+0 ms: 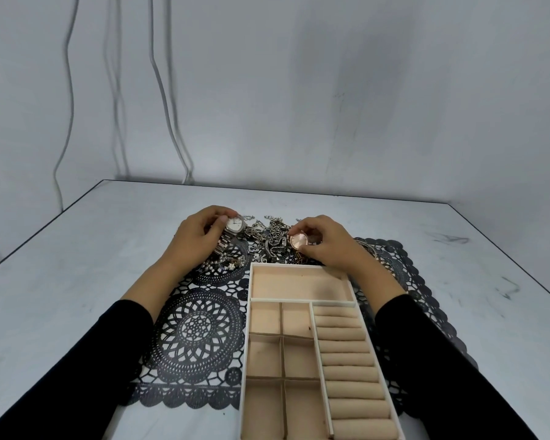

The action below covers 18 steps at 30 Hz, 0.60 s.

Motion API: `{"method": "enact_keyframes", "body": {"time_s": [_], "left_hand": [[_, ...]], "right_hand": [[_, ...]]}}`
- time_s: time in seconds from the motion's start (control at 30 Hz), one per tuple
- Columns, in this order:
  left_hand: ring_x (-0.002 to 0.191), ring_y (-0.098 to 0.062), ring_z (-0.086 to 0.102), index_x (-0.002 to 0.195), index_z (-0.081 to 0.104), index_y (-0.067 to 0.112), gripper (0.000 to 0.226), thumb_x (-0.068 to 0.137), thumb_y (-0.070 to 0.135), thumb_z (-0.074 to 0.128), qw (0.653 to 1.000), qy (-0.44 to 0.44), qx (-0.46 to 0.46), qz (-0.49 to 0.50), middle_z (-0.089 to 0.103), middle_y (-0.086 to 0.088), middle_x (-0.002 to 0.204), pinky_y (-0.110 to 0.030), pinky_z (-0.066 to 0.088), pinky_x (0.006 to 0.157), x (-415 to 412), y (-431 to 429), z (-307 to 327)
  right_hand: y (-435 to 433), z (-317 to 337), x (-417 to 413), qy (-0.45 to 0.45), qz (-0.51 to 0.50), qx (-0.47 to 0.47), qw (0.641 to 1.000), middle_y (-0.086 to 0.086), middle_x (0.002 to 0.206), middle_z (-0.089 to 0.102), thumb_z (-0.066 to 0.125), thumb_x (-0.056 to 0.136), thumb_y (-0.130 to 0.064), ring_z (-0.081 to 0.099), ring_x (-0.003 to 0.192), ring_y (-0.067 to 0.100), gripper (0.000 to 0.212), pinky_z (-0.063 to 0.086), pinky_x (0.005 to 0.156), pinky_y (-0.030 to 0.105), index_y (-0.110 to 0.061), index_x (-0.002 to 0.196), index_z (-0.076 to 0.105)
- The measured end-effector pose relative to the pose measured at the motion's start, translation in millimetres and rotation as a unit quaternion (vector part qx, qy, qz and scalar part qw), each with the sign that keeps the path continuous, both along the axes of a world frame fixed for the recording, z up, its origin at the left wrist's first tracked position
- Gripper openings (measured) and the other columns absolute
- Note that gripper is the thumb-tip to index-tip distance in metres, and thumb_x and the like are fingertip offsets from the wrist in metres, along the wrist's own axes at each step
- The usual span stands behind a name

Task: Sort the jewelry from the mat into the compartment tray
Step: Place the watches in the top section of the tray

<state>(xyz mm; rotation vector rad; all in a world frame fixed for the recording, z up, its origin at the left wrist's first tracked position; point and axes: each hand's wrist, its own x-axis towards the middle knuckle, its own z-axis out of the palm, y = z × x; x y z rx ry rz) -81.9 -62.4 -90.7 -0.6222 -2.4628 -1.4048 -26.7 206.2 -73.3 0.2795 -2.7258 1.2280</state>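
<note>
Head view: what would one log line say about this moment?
left hand: grips silver watch | right hand: pinches rose-gold watch | jewelry pile: on mat | tray: no watch inside

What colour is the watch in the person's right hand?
The watch is rose gold, seen in the head view.

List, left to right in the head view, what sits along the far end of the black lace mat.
Left hand → silver metal-band watch with a white dial → tangled pile of silver chains and charms → round rose-gold watch → right hand → thin metal bangles.
</note>
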Motion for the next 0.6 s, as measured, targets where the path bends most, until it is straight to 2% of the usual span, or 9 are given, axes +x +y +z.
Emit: {"method": "enact_keyframes", "body": {"time_s": [0.03,0.17,0.23,0.37,0.47,0.6], "left_hand": [[0.08,0.002,0.062,0.106,0.069,0.033,0.021,0.101,0.024,0.05,1.0,0.0,0.007,0.0,0.071,0.013,0.095,-0.023,0.046,0.072,1.2,1.1,1.5],[0.051,0.01,0.051,0.106,0.07,0.024,0.02,0.101,0.017,0.051,0.999,-0.017,0.043,-0.009,0.066,0.019,0.075,-0.008,0.035,0.052,5.6,5.5,3.2],[0.058,0.011,0.055,0.104,0.071,0.025,0.017,0.099,0.02,0.055,0.998,-0.022,0.051,-0.012,0.068,0.022,0.074,-0.007,0.038,0.058,5.8,4.7,2.7],[0.085,-0.007,0.067,0.101,0.07,0.038,0.012,0.092,0.035,0.063,0.998,-0.045,0.047,-0.015,0.074,0.009,0.096,-0.028,0.048,0.077,2.9,1.0,0.1],[0.088,-0.011,0.068,0.102,0.07,0.041,0.019,0.085,0.046,0.061,0.998,-0.047,0.043,-0.014,0.073,0.009,0.096,-0.032,0.051,0.081,2.8,0.2,0.0],[0.089,-0.012,0.069,0.102,0.069,0.041,0.02,0.085,0.047,0.061,0.998,-0.047,0.045,-0.017,0.074,0.008,0.096,-0.035,0.052,0.083,2.6,0.6,-0.2]], "right_hand": [[-0.1,-0.4,0.9,-0.002,0.0,-0.021,1.0,0.007,0.111,0.055,0.066,0.078,0.001,0.062,0.1,0.014,0.037,0.049,0.092,0.027,-0.032,0.095,0.068],[1.4,-0.2,5.2,-0.002,-0.01,-0.064,0.998,0.006,0.11,0.056,0.07,0.08,-0.002,0.063,0.096,0.009,0.029,0.052,0.087,0.024,-0.027,0.095,0.071],[1.9,1.4,7.0,-0.007,-0.016,-0.073,0.997,0.005,0.111,0.057,0.071,0.079,-0.003,0.062,0.095,0.009,0.028,0.051,0.083,0.022,-0.026,0.095,0.072],[2.3,2.7,8.5,-0.018,-0.016,-0.099,0.995,0.005,0.112,0.057,0.074,0.077,-0.003,0.062,0.096,0.014,0.027,0.052,0.085,0.029,-0.024,0.094,0.072],[3.2,1.5,8.0,-0.023,-0.008,-0.11,0.994,0.007,0.113,0.057,0.073,0.077,0.0,0.062,0.095,0.014,0.028,0.053,0.085,0.032,-0.022,0.095,0.072],[5.7,-1.0,6.0,-0.039,0.011,-0.124,0.991,0.014,0.108,0.061,0.07,0.08,0.0,0.058,0.083,0.012,0.027,0.051,0.079,0.029,-0.022,0.095,0.071]]}}
